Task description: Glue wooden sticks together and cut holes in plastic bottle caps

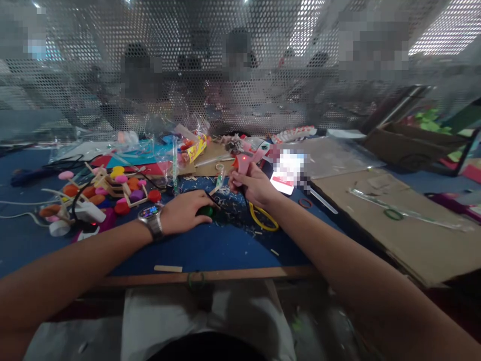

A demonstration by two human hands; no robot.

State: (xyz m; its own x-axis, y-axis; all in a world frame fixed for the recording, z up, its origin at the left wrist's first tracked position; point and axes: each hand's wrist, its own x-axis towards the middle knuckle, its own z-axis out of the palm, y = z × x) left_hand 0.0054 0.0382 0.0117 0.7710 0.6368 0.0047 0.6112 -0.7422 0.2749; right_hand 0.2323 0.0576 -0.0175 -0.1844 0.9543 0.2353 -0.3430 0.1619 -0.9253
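My left hand (186, 210), a metal watch (151, 219) on its wrist, rests on the blue table (210, 248) with its fingers closed on a small green object (206, 211). My right hand (252, 185) is wrapped round the grip of a pink glue gun (244, 164), whose red light glows. The gun's tip points left toward a wooden stick (219, 176) just above my left hand. A black cord runs down from the gun past a yellow loop (263, 218) on the table.
A craft of wooden sticks and coloured pompoms (108, 190) lies at the left. Coloured paper and plastic bags (150, 155) clutter the back. Cardboard sheets (406, 225) cover the right side, with a cardboard box (409, 143) behind. A perforated metal screen (240, 65) stands beyond, people blurred behind it.
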